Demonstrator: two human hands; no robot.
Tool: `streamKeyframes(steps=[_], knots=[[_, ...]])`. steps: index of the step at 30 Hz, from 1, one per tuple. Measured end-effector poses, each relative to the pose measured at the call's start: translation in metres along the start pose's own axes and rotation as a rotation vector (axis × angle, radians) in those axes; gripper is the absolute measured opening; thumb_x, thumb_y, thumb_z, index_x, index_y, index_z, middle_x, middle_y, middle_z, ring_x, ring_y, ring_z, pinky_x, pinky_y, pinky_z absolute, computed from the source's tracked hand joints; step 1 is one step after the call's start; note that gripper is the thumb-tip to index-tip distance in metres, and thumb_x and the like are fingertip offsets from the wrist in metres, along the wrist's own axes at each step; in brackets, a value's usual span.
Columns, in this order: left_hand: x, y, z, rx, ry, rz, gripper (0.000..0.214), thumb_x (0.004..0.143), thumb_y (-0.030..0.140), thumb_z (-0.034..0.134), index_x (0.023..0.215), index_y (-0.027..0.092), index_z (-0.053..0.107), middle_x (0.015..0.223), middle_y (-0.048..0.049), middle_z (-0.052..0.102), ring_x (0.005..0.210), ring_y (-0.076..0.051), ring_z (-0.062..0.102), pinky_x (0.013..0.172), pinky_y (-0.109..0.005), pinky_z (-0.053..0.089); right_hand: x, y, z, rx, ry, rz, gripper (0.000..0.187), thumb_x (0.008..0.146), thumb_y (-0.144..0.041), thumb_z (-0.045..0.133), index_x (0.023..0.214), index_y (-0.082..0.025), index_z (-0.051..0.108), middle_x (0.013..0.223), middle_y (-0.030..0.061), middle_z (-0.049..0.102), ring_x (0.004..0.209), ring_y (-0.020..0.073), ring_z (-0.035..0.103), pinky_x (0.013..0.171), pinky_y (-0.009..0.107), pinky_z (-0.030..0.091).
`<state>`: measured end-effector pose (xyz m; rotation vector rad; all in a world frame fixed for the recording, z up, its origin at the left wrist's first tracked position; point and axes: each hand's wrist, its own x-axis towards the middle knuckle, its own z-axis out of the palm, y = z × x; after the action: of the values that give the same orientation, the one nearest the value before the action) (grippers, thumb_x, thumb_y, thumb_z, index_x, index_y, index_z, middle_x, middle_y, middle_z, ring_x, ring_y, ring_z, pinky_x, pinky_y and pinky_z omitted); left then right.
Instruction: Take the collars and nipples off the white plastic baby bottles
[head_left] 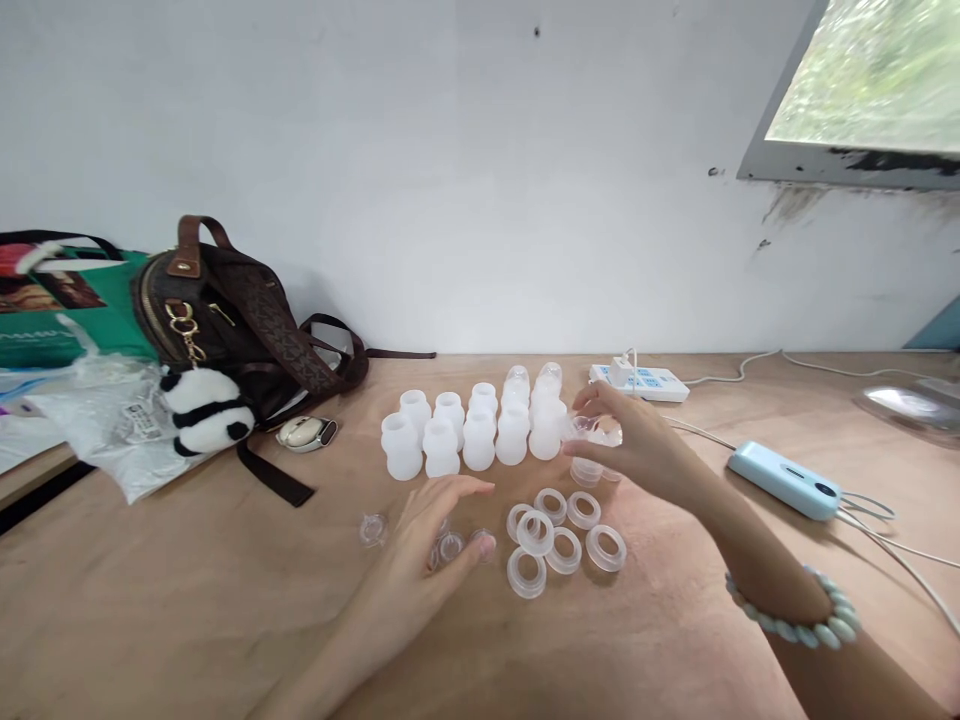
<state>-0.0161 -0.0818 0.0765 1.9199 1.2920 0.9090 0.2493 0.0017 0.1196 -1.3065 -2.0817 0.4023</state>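
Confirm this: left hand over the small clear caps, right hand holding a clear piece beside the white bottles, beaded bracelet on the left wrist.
One detail is wrong: the head view shows the beaded bracelet on the right wrist. The rest holds: left hand over the small clear caps, right hand holding a clear piece beside the white bottles.

Scuffed white wall (450, 150) across the top, window (870, 80) with greenery at upper right, brown wooden tabletop (150, 620) below.

Head camera looks down, close, across the table (187, 600).
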Motion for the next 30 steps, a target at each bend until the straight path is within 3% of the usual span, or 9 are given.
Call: streamKeyframes(steps=[7,11,15,21,30], knots=[[0.032,0.01,0.015,-0.3,0.01,-0.039,0.024,0.09,0.035,0.059,0.107,0.021,0.068,0.102,-0.0058,0.07,0.092,-0.024,0.06,0.081,-0.033,0.045,-0.032,-0.008,0.066,0.186,0.213,-0.279,0.023,0.086,-0.041,0.069,0.096,-0.023,0.059,0.092,0.0054,0.07,0.085,0.0239,0.064,0.075,0.037,0.048],[0.042,0.004,0.027,-0.574,-0.045,-0.058,0.028,0.087,0.043,0.063,0.092,0.017,0.07,0.08,-0.0029,0.066,0.075,-0.019,0.057,0.071,-0.029,0.044,-0.037,-0.005,0.088,0.223,0.296,-0.333,0.022,0.088,-0.037,0.068,0.102,-0.023,0.057,0.094,0.0063,0.071,0.086,0.0245,0.067,0.074,0.037,0.052],[0.039,-0.008,0.036,-0.679,-0.05,-0.111,0.034,0.083,0.05,0.069,0.086,0.016,0.071,0.068,0.0005,0.059,0.059,-0.013,0.046,0.058,-0.024,0.037,-0.043,-0.006,0.096,0.24,0.324,-0.405,0.02,0.088,-0.032,0.068,0.1,-0.024,0.054,0.096,0.0069,0.072,0.084,0.0244,0.068,0.073,0.037,0.052],[0.03,-0.013,0.044,-0.867,-0.076,-0.255,0.04,0.081,0.052,0.073,0.088,0.013,0.073,0.07,0.0005,0.055,0.06,-0.011,0.039,0.057,-0.023,0.033,-0.047,-0.012,0.096,0.182,0.227,-0.473,0.017,0.09,-0.026,0.065,0.106,-0.023,0.059,0.097,0.008,0.072,0.083,0.0244,0.066,0.072,0.038,0.052],[0.029,-0.007,0.043,-0.975,-0.144,-0.274,0.035,0.078,0.047,0.079,0.081,0.012,0.076,0.068,-0.0013,0.057,0.061,-0.011,0.041,0.055,-0.022,0.034,-0.047,-0.012,0.092,0.272,0.174,-0.528,0.011,0.093,-0.027,0.064,0.103,-0.023,0.065,0.101,0.0094,0.071,0.086,0.0236,0.065,0.072,0.039,0.055]])
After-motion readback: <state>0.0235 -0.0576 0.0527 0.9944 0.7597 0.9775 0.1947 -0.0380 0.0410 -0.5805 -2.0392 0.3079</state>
